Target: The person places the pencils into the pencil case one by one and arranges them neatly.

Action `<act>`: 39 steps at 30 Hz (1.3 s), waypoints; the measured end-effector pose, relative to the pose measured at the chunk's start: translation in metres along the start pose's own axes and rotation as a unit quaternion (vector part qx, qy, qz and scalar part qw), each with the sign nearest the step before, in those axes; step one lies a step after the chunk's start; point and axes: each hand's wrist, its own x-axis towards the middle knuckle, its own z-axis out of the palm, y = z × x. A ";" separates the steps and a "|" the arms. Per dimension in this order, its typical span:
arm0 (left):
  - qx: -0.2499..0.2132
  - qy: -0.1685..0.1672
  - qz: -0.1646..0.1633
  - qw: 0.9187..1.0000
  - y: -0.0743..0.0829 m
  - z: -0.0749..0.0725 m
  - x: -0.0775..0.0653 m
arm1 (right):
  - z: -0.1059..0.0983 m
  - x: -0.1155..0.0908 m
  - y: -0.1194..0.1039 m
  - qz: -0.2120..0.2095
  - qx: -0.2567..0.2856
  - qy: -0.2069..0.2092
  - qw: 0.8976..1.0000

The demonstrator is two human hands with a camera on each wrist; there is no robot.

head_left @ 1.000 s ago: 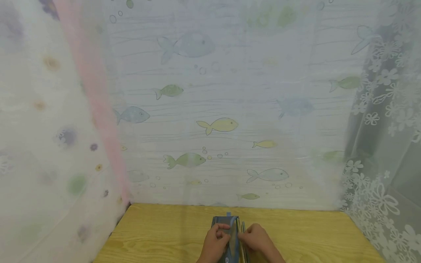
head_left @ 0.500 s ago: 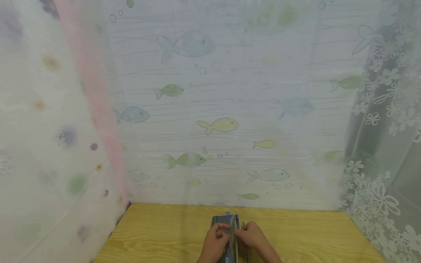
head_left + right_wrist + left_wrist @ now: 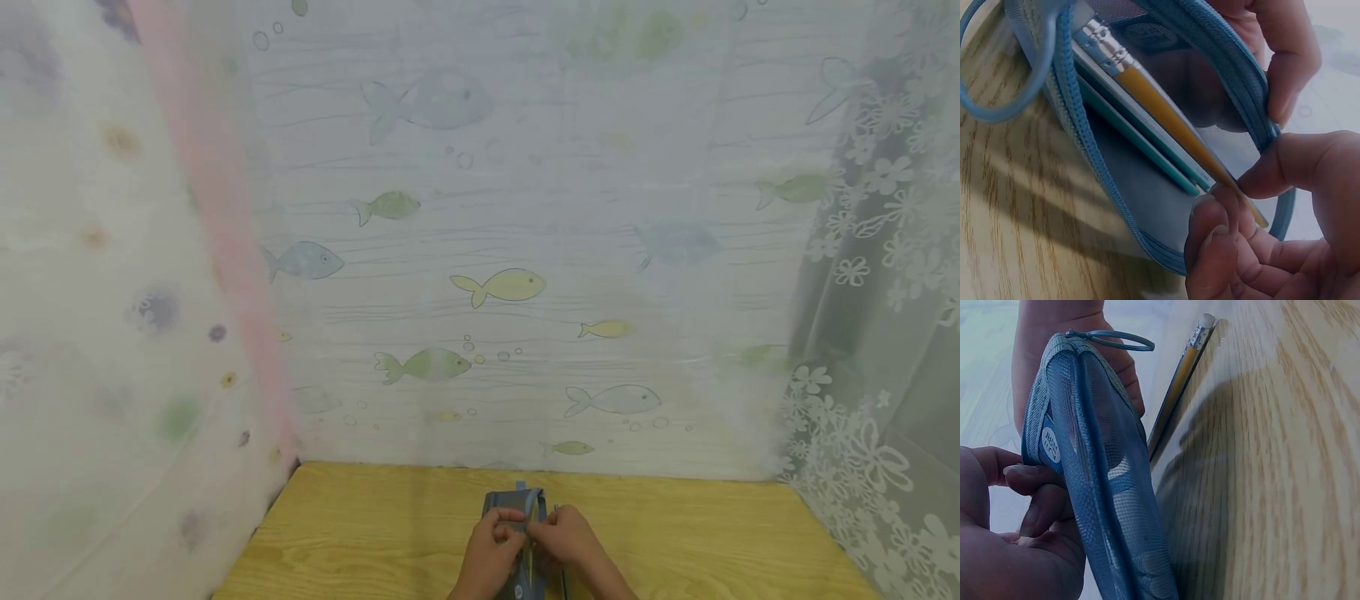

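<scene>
A blue mesh pencil case (image 3: 507, 502) lies on the table, its zipped mouth spread apart. My left hand (image 3: 491, 552) pinches the left edge of that mouth, thumb against bent fingers. In the right wrist view, my right hand (image 3: 1272, 206) pinches a yellow pencil (image 3: 1169, 122) with a white eraser between thumb and fingertips. The pencil lies within the mouth of the case, its eraser end away from the hand. Teal sticks (image 3: 1141, 140), perhaps pencils, lie inside beside it. A looped zipper pull (image 3: 1119, 342) sticks out at one end.
In the left wrist view another yellow pencil (image 3: 1184, 372) with a white eraser lies on the wood-grain table (image 3: 360, 525), just beside the case. A fish-print curtain (image 3: 495, 333) hangs behind the table, with more sheets at both sides.
My right hand has moved left, carrying the yellow pencil from beside the case into its mouth. The left hand stays in place on the edge.
</scene>
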 end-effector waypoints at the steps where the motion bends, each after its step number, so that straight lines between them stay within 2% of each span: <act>1: -0.001 0.000 0.000 1.000 0.000 0.000 0.000 | 0.000 0.000 0.000 0.000 -0.005 -0.001 1.000; 7: -0.004 0.000 0.001 1.000 -0.002 0.001 0.001 | 0.002 0.002 0.000 0.007 -0.009 -0.004 1.000; 15: -0.010 -0.008 0.004 1.000 -0.001 0.000 0.000 | 0.002 0.001 0.003 -0.019 -0.006 -0.006 1.000; 24: -0.010 -0.010 0.013 1.000 -0.002 -0.001 0.000 | 0.001 0.002 0.007 -0.025 -0.012 -0.010 1.000; 35: 0.000 -0.005 0.000 1.000 0.000 -0.001 0.000 | -0.011 -0.004 0.010 -0.052 -0.020 -0.023 0.998; 39: 0.004 0.000 -0.004 1.000 0.000 -0.001 0.000 | -0.016 -0.004 0.014 -0.046 -0.028 -0.025 0.998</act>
